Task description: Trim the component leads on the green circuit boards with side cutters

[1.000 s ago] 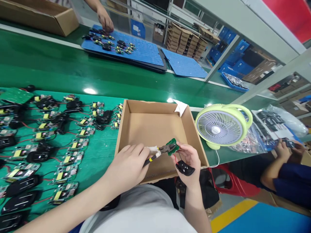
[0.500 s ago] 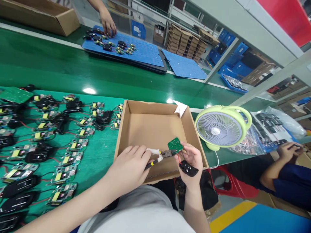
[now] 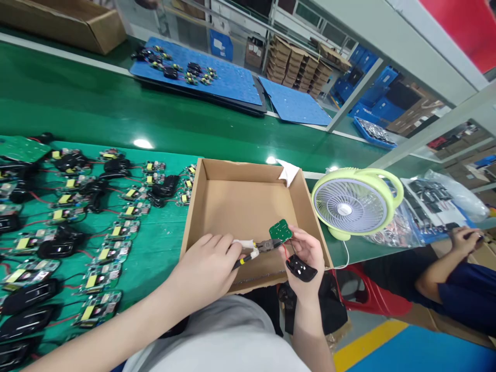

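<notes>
My left hand (image 3: 211,261) is wrapped round the handles of a pair of pliers (image 3: 267,245) with white tape on the grips. The jaws touch the lower edge of a small green circuit board (image 3: 280,231). My right hand (image 3: 308,250) grips that board between thumb and fingers. From the board, red and dark wires run to a black plastic housing (image 3: 300,268), which lies against my right palm. Both hands are over the near part of an open cardboard box (image 3: 240,201). My fingers partly hide the pliers' handles.
Rows of circuit boards wired to black housings (image 3: 58,249) cover the green mat on the left. A green fan (image 3: 349,202) stands right of the box. Blue sheets (image 3: 232,85) with more boards lie across the bench. A co-worker's hands (image 3: 465,240) show at the right.
A co-worker's hand has drawn back from the boards on the far blue sheet. My own hands, the pliers and the board have barely moved.
</notes>
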